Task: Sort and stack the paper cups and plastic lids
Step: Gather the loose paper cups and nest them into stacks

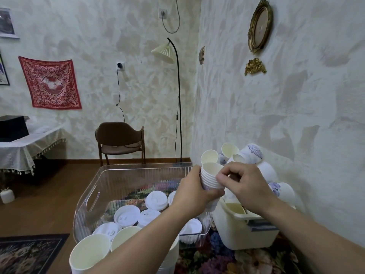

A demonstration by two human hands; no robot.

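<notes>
My left hand (194, 191) grips a stack of nested white paper cups (210, 176), held up above the bins. My right hand (244, 185) pinches the rim of the top cup in that stack from the right. A pile of loose paper cups (253, 155), some with blue print, fills the cream bin (240, 232) on the right. Several white plastic lids (126, 215) lie in the clear plastic bin (110, 178) on the left. Two stacks of larger cream cups (89, 252) stand in front of the clear bin.
The bins sit on a floral cloth (221, 256). A wall runs close on the right. Beyond the table are a brown chair (120, 140), a floor lamp (178, 99), a cloth-covered side table (25, 147) and a wooden floor.
</notes>
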